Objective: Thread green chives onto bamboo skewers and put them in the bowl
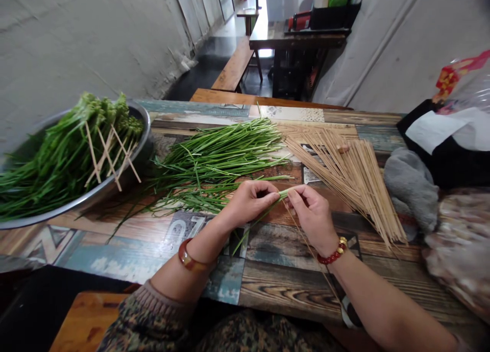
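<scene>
Two hands sit mid-table, so treat them as the clock's centre. Left hand (250, 203) and right hand (313, 215) are both nearly closed, thumbs and fingers pinching a few green stalks (284, 194) between them. A thin stick (305, 239) runs from under the right one out toward 5 o'clock; can't tell if it's actually gripped. Loose pile of greens (229, 150) is on the patchwork-look table (283, 285) at 10, fanned-out wooden skewers (363, 181) at 3, grey cloth (410, 186) just past those. Metal bowl (142, 124) full of leafy greens (57, 153) is around 9. Way back: wooden bench (233, 66) at 11, second table (264, 32) near 12.
</scene>
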Motion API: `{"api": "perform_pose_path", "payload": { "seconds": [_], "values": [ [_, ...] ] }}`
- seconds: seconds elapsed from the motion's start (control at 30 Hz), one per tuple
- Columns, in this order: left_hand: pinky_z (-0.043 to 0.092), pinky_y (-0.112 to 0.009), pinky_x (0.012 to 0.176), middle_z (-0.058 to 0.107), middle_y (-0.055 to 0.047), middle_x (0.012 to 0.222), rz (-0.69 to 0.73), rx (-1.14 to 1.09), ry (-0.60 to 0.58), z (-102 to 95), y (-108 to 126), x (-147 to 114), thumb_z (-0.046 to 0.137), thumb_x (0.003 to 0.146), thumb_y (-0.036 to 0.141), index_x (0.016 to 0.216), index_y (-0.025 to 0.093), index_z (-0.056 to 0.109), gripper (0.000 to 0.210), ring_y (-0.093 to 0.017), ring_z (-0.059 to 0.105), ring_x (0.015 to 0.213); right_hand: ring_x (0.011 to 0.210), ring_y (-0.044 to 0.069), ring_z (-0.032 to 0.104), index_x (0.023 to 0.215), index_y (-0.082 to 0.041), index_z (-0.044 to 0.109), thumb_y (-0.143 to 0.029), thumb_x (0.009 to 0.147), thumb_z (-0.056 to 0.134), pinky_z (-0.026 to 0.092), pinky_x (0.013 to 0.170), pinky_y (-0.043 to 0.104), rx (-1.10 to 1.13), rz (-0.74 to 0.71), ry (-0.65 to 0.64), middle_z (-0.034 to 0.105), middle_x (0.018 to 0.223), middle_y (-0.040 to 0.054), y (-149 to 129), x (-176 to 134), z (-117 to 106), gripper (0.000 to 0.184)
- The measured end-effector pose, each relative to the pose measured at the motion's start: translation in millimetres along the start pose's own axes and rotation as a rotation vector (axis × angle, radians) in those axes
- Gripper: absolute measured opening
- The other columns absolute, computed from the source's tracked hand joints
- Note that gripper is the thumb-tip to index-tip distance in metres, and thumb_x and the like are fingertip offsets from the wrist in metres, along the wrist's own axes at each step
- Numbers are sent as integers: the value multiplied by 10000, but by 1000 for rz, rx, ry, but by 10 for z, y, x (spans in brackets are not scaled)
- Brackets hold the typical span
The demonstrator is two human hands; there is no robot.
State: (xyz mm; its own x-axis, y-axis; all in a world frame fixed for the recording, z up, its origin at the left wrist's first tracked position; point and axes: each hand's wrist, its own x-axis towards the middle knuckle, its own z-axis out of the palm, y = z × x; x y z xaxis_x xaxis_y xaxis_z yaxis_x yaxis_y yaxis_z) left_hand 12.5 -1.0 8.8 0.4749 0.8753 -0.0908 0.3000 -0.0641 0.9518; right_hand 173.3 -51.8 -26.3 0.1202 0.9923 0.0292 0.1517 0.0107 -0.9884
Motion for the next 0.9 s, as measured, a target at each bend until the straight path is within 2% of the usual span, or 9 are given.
{"api": "perform_pose_path", "payload": {
  "seconds": [0.1,0.2,0.27,0.5,0.73,0.9],
  "values": [
    [382,-194,564,616,-20,655,10,23,67,-56,-6,11,587,785,315,705,93,667,250,-92,505,601,569,113,525,863,-176,609,-400,898,485,407,517,222,2,-22,-98,603,694,6,-44,-10,6,259],
    [397,-197,591,616,-22,677,13,38,109,-89,2,15,578,792,312,704,98,657,245,-97,513,627,554,115,518,798,-177,628,-343,897,482,385,525,226,-191,-103,-145,588,641,2,-86,-37,34,242],
    [386,-192,577,594,-14,653,10,45,121,-81,9,15,578,792,312,680,100,639,248,-90,492,609,550,119,519,793,-179,628,-304,900,463,378,539,231,-268,-138,-126,571,602,-5,-93,-58,69,233],
    [340,-177,522,534,3,606,27,88,161,-20,-7,20,579,791,321,651,106,612,259,-77,430,572,525,119,501,755,-186,565,-257,900,430,367,535,231,-256,-150,-38,543,564,-18,-73,-75,177,210],
    [374,-189,557,582,-16,640,-19,25,13,-88,9,10,580,795,353,692,95,641,284,-85,466,588,508,111,485,776,-185,607,-249,877,452,369,513,224,-245,-148,-99,557,557,-21,-104,-69,125,196],
    [412,-211,620,629,-34,689,-21,1,4,-64,18,11,609,780,335,746,90,675,256,-106,520,646,500,109,472,731,-198,568,-328,882,479,364,495,224,-169,-95,-122,525,545,-31,-84,-56,105,219]
  ]
}}
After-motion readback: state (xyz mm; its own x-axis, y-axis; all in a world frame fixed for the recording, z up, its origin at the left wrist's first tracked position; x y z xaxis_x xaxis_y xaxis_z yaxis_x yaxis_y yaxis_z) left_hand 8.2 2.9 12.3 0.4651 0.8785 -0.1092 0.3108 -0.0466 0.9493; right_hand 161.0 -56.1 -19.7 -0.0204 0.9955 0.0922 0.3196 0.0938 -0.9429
